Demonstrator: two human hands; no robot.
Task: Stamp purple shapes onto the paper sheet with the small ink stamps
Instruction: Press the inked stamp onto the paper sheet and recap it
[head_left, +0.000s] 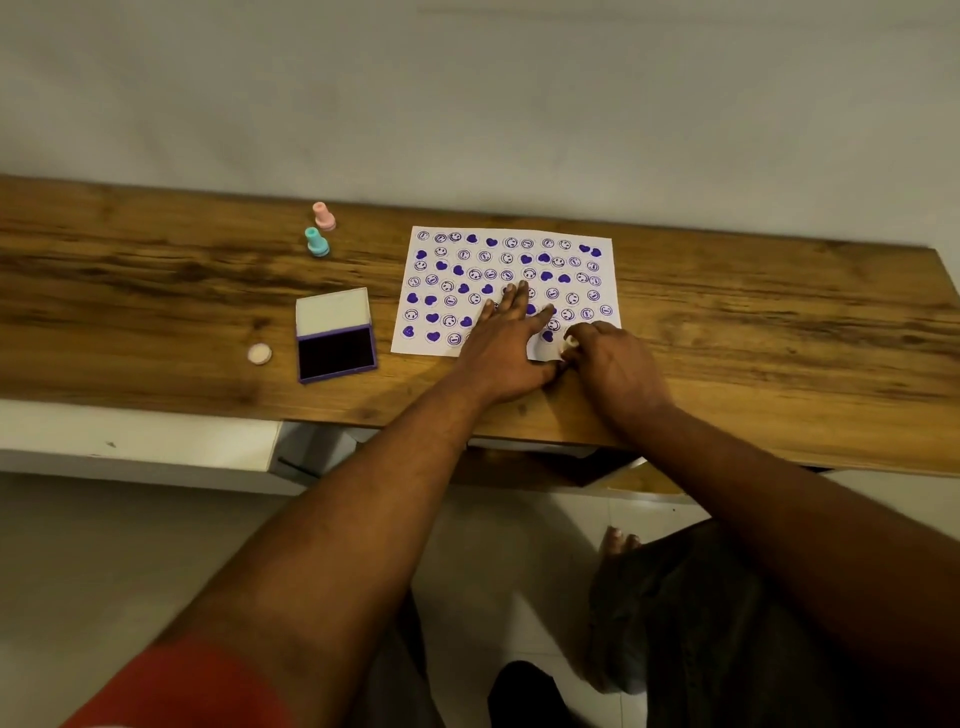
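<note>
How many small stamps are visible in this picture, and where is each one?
3. A pink stamp and a teal stamp stand on the table, left of the paper sheet. A third, whitish stamp is mostly hidden in the right hand.

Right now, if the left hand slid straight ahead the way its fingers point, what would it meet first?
Nothing solid, it seems. The left hand lies flat on the paper sheet, fingers pointing towards the far edge. Ahead lie only stamped purple shapes, then bare table and the wall. Depth is unclear.

Wooden table (156, 291), white wall (467, 104).
</note>
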